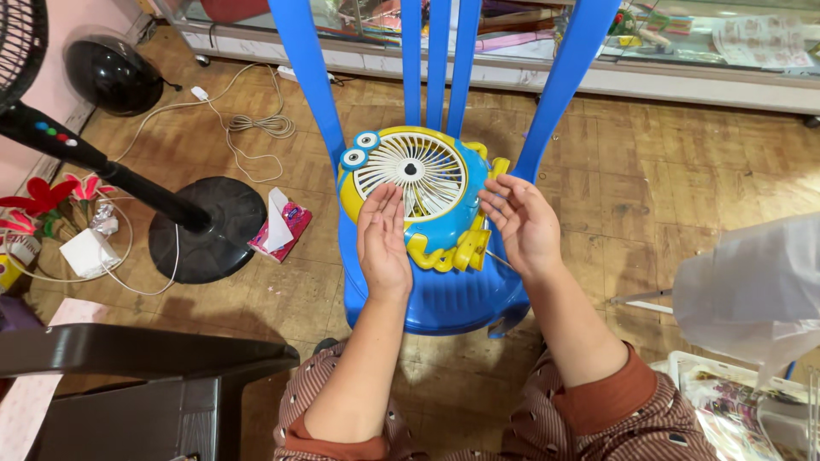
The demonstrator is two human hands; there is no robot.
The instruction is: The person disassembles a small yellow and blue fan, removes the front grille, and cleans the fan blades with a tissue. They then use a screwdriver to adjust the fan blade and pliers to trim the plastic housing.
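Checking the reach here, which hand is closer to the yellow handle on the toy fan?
Right. The right hand is beside the yellow handle, nearly touching it; the left hand is over the fan's other side, farther away.

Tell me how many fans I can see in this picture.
3. A small blue and yellow toy fan lies on the blue chair between both hands. A black standing fan is at left. Another black fan sits at the top left corner.

Blue and yellow fan point(416, 192) with white grille, blue chair point(444, 294), black stand point(207, 229), pink tissue pack point(282, 226), brown wood floor point(683, 171)
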